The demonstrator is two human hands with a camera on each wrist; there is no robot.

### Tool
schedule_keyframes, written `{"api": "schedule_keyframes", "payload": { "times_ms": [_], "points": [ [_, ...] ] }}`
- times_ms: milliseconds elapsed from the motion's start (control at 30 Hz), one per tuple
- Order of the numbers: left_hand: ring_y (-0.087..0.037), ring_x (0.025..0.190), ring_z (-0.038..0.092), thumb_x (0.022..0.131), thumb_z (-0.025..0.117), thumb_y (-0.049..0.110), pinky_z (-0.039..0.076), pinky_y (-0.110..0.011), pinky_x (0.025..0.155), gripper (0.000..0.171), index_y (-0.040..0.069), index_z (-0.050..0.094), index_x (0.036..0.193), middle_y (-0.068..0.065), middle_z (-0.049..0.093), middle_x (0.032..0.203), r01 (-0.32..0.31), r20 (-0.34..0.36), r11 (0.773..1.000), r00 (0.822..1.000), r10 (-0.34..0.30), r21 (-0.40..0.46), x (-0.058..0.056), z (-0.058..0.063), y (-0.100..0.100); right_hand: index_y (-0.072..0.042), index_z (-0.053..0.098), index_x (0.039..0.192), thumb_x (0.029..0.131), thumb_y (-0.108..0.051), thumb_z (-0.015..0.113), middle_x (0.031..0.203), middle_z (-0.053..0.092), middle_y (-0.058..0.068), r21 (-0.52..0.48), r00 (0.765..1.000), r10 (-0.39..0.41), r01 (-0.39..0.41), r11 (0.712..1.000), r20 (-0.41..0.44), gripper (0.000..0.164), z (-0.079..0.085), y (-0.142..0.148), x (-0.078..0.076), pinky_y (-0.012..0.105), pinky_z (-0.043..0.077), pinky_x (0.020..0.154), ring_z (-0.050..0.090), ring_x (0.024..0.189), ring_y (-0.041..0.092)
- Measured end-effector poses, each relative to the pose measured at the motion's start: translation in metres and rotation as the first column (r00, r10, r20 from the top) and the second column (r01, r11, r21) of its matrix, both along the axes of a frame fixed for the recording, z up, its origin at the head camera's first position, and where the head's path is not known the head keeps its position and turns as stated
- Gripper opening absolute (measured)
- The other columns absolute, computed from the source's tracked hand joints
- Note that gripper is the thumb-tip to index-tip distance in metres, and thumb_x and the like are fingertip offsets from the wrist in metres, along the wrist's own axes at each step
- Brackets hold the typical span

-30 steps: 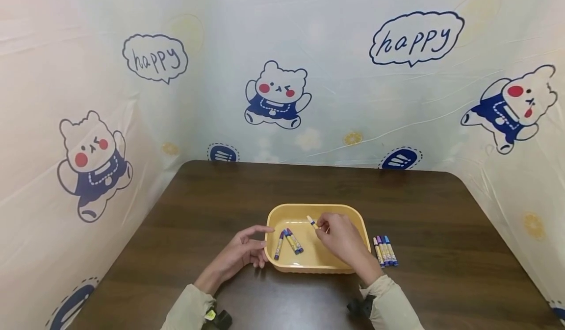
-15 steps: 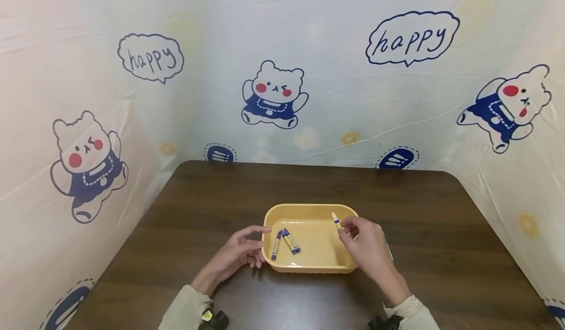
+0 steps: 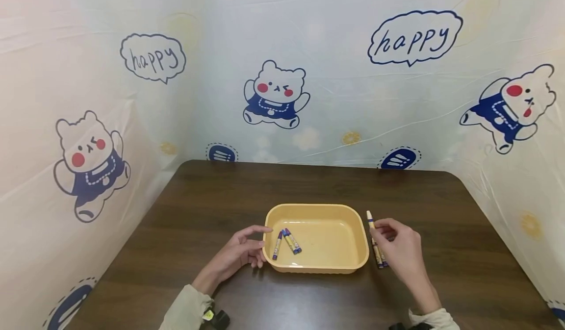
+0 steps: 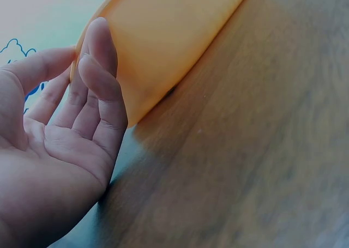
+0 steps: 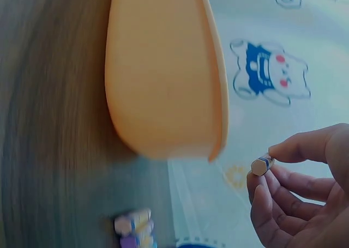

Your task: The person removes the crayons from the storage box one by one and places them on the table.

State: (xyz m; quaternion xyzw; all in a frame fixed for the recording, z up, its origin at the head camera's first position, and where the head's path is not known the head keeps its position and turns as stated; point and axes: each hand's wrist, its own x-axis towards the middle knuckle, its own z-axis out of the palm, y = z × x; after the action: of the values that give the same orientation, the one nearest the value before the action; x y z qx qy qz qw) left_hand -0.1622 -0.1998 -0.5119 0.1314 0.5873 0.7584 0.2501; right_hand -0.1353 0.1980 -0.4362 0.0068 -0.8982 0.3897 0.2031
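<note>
Between the thumb and fingers of my right hand (image 3: pixel 399 244) is a white-tipped crayon (image 3: pixel 370 218), tip upward in the head view. The hand hovers just right of the yellow plastic tray (image 3: pixel 318 267), over a row of crayons (image 3: pixel 376 255) that it partly covers. In the right wrist view, the pinched crayon (image 5: pixel 263 164) shows its end toward the camera. Three crayons (image 3: pixel 287 241) with purple and blue tips lie inside the tray at the left. My left hand (image 3: pixel 238 251) touches the tray's left side with relaxed fingers; one fingertip reaches the rim (image 4: pixel 75 56).
A dark wooden table (image 3: pixel 229 197) carries everything. Behind it and along both sides hangs a pale curtain (image 3: pixel 331 75) printed with cartoon bears. In the right wrist view, the row of crayons (image 5: pixel 134 226) appears blurred at the bottom edge.
My right hand has carried the white-tipped crayon from above the tray's inside to the right, past its right rim. My left hand and the crayons in the tray have stayed in place.
</note>
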Motion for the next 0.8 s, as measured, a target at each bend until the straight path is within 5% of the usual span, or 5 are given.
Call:
{"api": "schedule_keyframes", "payload": {
  "times_ms": [367,633,800],
  "points": [
    [-0.017,0.065,0.067,0.1,0.056,0.009,0.05,-0.026,0.056,0.048,-0.004,0.039,0.143,-0.008,0.072,0.078,0.005,-0.007,1.0,1.0,-0.005,0.017,-0.001,-0.001,0.002,-0.006,0.075,0.09,0.085,-0.018,0.078,0.078,0.072,0.003,0.062,0.991,-0.108,0.103,0.993,0.081,0.013,-0.017,0.049,-0.007,0.021,0.045,0.058,0.061,0.065,0.005],
    [-0.018,0.064,0.067,0.099,0.058,0.01,0.051,-0.026,0.057,0.046,-0.001,0.044,0.142,-0.008,0.072,0.078,0.008,0.003,1.0,1.0,-0.008,0.007,0.0,-0.001,0.001,-0.003,0.075,0.092,0.085,-0.019,0.076,0.079,0.072,0.003,0.096,0.961,-0.064,0.04,0.995,0.27,0.017,-0.035,0.062,-0.008,0.029,0.044,0.059,0.061,0.068,0.012],
    [-0.018,0.064,0.067,0.1,0.057,0.01,0.05,-0.026,0.056,0.047,-0.003,0.042,0.143,-0.008,0.072,0.077,0.001,-0.015,1.0,1.0,-0.001,-0.001,-0.001,0.001,0.0,0.0,0.073,0.096,0.089,-0.019,0.072,0.078,0.07,0.003,0.069,0.921,0.002,-0.031,0.997,0.389,0.021,-0.047,0.069,-0.014,0.029,0.048,0.057,0.061,0.065,0.014]
  ]
}}
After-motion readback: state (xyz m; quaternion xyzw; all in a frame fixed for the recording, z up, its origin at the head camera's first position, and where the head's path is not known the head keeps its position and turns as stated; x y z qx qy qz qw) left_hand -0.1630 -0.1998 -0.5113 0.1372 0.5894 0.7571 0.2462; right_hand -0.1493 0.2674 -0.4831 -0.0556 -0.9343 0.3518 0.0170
